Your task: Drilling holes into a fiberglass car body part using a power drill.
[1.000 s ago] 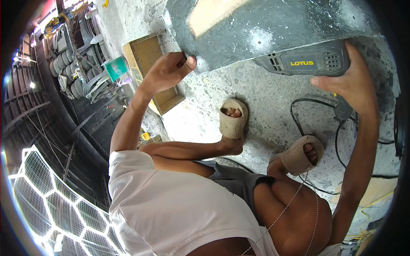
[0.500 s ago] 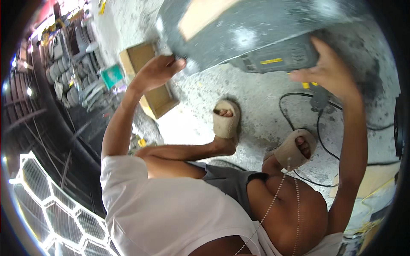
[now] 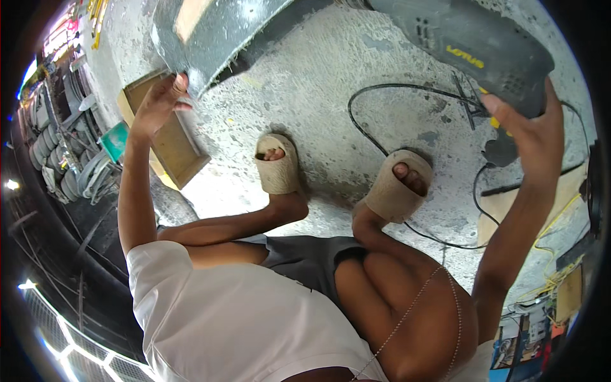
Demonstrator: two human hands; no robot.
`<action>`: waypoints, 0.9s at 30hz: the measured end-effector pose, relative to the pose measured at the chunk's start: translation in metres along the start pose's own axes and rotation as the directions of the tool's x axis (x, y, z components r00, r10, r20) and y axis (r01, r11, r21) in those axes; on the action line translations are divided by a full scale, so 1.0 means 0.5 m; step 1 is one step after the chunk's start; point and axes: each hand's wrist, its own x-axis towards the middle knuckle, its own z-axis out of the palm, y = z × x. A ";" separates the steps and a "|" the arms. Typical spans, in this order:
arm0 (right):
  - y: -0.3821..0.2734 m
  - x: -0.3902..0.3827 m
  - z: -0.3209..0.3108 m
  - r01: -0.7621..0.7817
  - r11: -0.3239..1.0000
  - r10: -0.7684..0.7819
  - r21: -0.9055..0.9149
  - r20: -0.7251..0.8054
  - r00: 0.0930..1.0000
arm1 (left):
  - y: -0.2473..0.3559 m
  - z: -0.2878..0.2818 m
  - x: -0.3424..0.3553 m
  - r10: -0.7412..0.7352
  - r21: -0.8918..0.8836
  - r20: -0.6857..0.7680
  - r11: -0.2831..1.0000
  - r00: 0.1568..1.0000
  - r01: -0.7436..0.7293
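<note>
A glossy dark grey moulded panel [image 3: 229, 32] with a pale patch and a rough, frayed edge rises at the upper left. My left hand [image 3: 159, 107] is closed at its lower corner, thumb and fingertips against the edge. On the right, my right hand [image 3: 531, 130] is wrapped round the handle of a grey corded power drill [image 3: 468, 48] with yellow accents. The drill's body points up and to the left, and its front end runs out of the picture at the top. Part of the panel is also cut off there.
A black cord [image 3: 363, 124] loops over the rough concrete floor [image 3: 318, 83] beside my sandalled feet. An open wooden box [image 3: 181, 156] stands at the left, near a green container [image 3: 114, 141] and stacked grey parts [image 3: 54, 143]. Yellow cable [image 3: 541, 254] and a board [image 3: 496, 219] lie at the right.
The drill, earlier partly behind the panel, now shows apart from it, higher and further right with my right hand. My left hand and the panel appear further left; the whole view has shifted too.
</note>
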 end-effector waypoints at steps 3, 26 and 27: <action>-0.019 -0.053 0.072 0.097 0.988 -0.109 -0.119 -0.094 0.990 | -0.061 0.007 -0.003 -0.003 -0.206 -0.059 0.979 0.998 -0.009; -0.090 -0.244 0.419 0.383 0.921 -0.354 -0.075 0.254 0.900 | 0.071 0.482 -0.047 0.225 -0.801 0.018 -0.580 0.974 0.149; -0.096 -0.243 0.424 0.368 0.927 -0.335 -0.076 0.276 0.901 | 0.068 0.473 -0.046 0.220 -0.824 -0.003 -0.553 0.975 0.122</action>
